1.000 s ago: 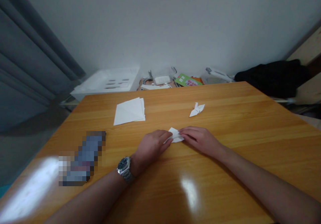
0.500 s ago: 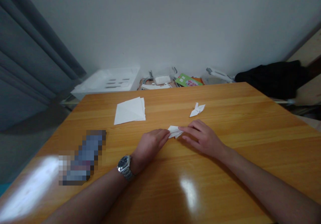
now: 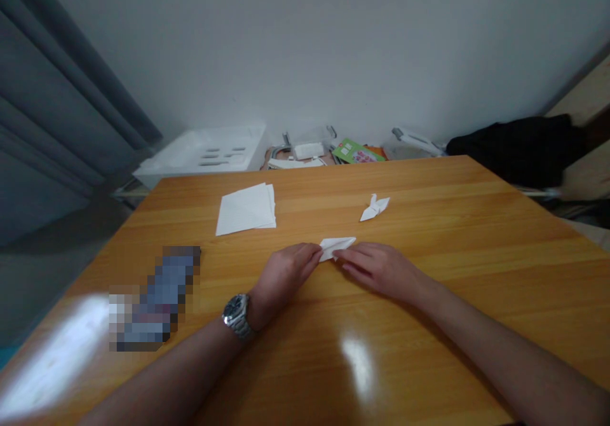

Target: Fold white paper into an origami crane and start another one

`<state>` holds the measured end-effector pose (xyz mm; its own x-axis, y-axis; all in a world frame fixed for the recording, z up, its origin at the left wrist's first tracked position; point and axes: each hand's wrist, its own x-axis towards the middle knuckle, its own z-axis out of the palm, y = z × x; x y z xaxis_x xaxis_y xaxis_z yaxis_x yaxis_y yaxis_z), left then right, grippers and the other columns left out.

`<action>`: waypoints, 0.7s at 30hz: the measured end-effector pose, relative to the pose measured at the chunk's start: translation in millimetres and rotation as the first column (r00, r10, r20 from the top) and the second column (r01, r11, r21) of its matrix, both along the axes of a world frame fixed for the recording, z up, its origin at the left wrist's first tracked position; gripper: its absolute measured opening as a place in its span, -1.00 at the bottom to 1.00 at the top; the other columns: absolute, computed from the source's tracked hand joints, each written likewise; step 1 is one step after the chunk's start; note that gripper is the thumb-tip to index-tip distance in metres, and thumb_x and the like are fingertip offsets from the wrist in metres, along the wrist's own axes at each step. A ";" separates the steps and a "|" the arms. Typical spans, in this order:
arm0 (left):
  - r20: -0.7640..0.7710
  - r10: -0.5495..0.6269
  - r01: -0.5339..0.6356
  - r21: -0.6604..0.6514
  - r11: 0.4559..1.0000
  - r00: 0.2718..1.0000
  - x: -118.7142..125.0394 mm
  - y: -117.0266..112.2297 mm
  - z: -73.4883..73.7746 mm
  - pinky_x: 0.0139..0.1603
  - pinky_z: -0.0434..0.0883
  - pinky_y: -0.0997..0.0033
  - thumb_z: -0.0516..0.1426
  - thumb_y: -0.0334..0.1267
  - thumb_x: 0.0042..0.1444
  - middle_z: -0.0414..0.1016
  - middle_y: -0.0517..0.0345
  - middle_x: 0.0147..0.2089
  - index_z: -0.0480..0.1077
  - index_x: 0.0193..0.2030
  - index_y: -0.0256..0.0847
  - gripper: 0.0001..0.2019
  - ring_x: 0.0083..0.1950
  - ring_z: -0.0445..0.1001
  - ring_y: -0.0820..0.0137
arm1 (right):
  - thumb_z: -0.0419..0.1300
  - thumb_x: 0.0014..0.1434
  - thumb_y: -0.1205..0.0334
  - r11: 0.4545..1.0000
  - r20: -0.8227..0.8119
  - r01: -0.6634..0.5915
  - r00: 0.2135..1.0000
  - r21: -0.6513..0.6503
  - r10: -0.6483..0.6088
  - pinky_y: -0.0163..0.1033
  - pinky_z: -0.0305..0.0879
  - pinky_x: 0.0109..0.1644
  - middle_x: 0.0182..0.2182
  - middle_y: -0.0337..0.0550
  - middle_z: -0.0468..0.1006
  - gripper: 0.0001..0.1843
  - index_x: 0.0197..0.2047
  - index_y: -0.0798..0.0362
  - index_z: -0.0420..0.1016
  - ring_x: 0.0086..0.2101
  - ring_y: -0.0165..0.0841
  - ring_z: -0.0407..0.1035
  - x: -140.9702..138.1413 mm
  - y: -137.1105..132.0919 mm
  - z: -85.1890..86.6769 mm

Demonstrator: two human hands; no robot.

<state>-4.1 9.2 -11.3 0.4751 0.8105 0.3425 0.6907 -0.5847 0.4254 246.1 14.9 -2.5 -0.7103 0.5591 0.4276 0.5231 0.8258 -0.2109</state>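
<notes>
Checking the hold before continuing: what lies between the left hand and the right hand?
In the head view, folded white paper lies between the left hand and the right hand; the left pinches one end, the right touches it.

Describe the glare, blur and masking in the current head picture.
Head view: strong glare whitens the table's lower left, with a smaller bright patch low and right of centre; in the same view, coarse mosaic blocks mask the dark object at left; also there, the folded paper looks soft, its finer creases hard to read.

Paper bird behind folded paper
</notes>
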 end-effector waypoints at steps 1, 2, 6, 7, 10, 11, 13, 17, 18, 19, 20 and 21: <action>0.005 -0.002 0.002 -0.001 1.000 1.000 0.7 -0.2 0.6 -0.14 0.44 0.43 0.03 -0.19 0.42 0.61 0.14 -0.17 0.45 -0.08 -0.18 -0.80 -0.18 0.58 0.36 | 0.10 0.40 0.25 1.000 0.008 0.006 1.000 -0.005 -0.006 -0.15 0.51 -0.08 -0.13 0.01 0.66 -0.73 0.08 0.08 0.51 -0.19 -0.23 0.57 -1.3 -0.2 -0.8; 0.010 -0.004 0.004 -0.005 1.000 1.000 1.4 -0.6 1.3 -0.14 0.44 0.43 0.03 -0.20 0.41 0.61 0.14 -0.17 0.45 -0.08 -0.18 -0.80 -0.19 0.58 0.37 | 0.10 0.39 0.26 1.000 0.017 0.014 1.000 -0.008 -0.013 -0.15 0.51 -0.09 -0.15 0.01 0.67 -0.73 0.09 0.09 0.50 -0.20 -0.23 0.57 -2.4 -0.4 -1.7; 0.024 -0.019 0.019 -0.027 0.999 1.000 5.1 -2.9 4.8 -0.15 0.43 0.45 0.03 -0.20 0.42 0.59 0.16 -0.19 0.45 -0.08 -0.18 -0.81 -0.20 0.57 0.39 | 0.14 0.36 0.33 1.000 0.057 0.029 0.998 0.004 -0.029 -0.16 0.51 -0.10 -0.14 0.00 0.66 -0.68 0.16 0.08 0.44 -0.19 -0.22 0.57 -4.3 0.1 -5.6; 0.023 -0.025 0.025 -0.029 0.999 0.999 5.9 -3.6 5.7 -0.15 0.43 0.45 0.03 -0.20 0.42 0.59 0.16 -0.19 0.44 -0.07 -0.17 -0.81 -0.20 0.56 0.39 | 0.14 0.36 0.34 1.000 0.062 0.026 0.998 0.010 -0.026 -0.15 0.51 -0.08 -0.11 0.00 0.65 -0.68 0.16 0.08 0.44 -0.17 -0.21 0.57 -4.2 0.5 -6.3; -0.004 -0.026 0.026 -0.008 1.000 1.000 7.9 -5.5 8.6 -0.14 0.43 0.44 0.01 -0.21 0.42 0.56 0.15 -0.16 0.40 0.02 -0.17 -0.81 -0.19 0.54 0.39 | 0.14 0.37 0.36 1.000 0.076 0.009 0.997 0.017 -0.010 -0.14 0.49 -0.03 -0.06 0.02 0.63 -0.72 0.12 0.08 0.45 -0.10 -0.19 0.55 -3.5 1.5 -6.1; -0.030 -0.025 0.025 0.010 1.000 0.999 8.4 -6.2 10.0 -0.15 0.43 0.43 0.00 -0.21 0.43 0.55 0.14 -0.16 0.38 0.04 -0.17 -0.80 -0.19 0.53 0.39 | 0.14 0.37 0.36 1.000 0.080 0.008 0.997 0.017 -0.009 -0.13 0.49 -0.03 -0.07 0.03 0.63 -0.74 0.10 0.08 0.46 -0.10 -0.20 0.54 -3.3 1.6 -5.3; -0.110 -0.034 0.039 0.049 0.998 0.993 9.2 -7.7 13.0 -0.20 0.41 0.42 -0.01 -0.22 0.43 0.51 0.14 -0.19 0.36 0.04 -0.17 -0.81 -0.20 0.49 0.37 | 0.13 0.37 0.36 1.000 0.087 0.012 0.996 0.019 -0.013 -0.13 0.49 -0.05 -0.09 0.03 0.63 -0.76 0.08 0.08 0.48 -0.13 -0.20 0.54 -3.3 1.3 -3.7; -0.264 -0.082 0.110 0.092 0.990 0.961 10.8 -10.5 17.2 -0.23 0.38 0.42 0.00 -0.25 0.41 0.45 0.14 -0.18 0.37 -0.01 -0.14 -0.85 -0.20 0.43 0.35 | 0.12 0.38 0.33 1.000 0.086 0.006 0.996 0.014 -0.007 -0.14 0.47 -0.06 -0.14 0.03 0.62 -0.81 0.01 0.12 0.49 -0.15 -0.20 0.53 -3.9 0.9 -2.3; -0.277 -0.084 0.115 0.097 0.989 0.957 11.1 -10.9 17.5 -0.23 0.38 0.42 0.00 -0.25 0.41 0.44 0.14 -0.18 0.37 -0.02 -0.14 -0.85 -0.20 0.42 0.35 | 0.11 0.39 0.33 1.000 0.083 0.002 0.997 0.016 -0.003 -0.15 0.47 -0.07 -0.15 0.03 0.62 -0.82 -0.01 0.12 0.49 -0.16 -0.20 0.52 -4.1 1.1 -2.4; -0.281 -0.083 0.115 0.100 0.988 0.956 11.2 -11.0 17.5 -0.23 0.38 0.41 0.00 -0.26 0.41 0.44 0.14 -0.18 0.38 -0.02 -0.14 -0.85 -0.20 0.42 0.35 | 0.10 0.39 0.32 1.000 0.080 -0.003 0.997 0.019 0.002 -0.16 0.46 -0.08 -0.17 0.02 0.62 -0.82 -0.02 0.12 0.49 -0.17 -0.21 0.52 -4.3 1.3 -2.4; -0.278 -0.081 0.113 0.100 0.989 0.957 11.2 -11.0 17.3 -0.23 0.38 0.41 0.00 -0.26 0.41 0.43 0.13 -0.17 0.38 -0.01 -0.14 -0.84 -0.20 0.42 0.35 | 0.10 0.39 0.32 1.000 0.077 -0.005 0.997 0.022 0.004 -0.17 0.45 -0.09 -0.19 0.01 0.62 -0.83 -0.04 0.11 0.50 -0.18 -0.22 0.52 -4.6 1.5 -2.3; -0.271 -0.078 0.109 0.099 0.989 0.959 11.1 -10.9 17.1 -0.23 0.38 0.40 0.00 -0.26 0.40 0.43 0.13 -0.17 0.38 -0.01 -0.14 -0.84 -0.19 0.41 0.34 | 0.10 0.39 0.32 1.000 0.075 -0.006 0.997 0.026 0.004 -0.18 0.45 -0.10 -0.20 0.00 0.62 -0.83 -0.05 0.11 0.50 -0.19 -0.23 0.51 -4.8 1.7 -2.1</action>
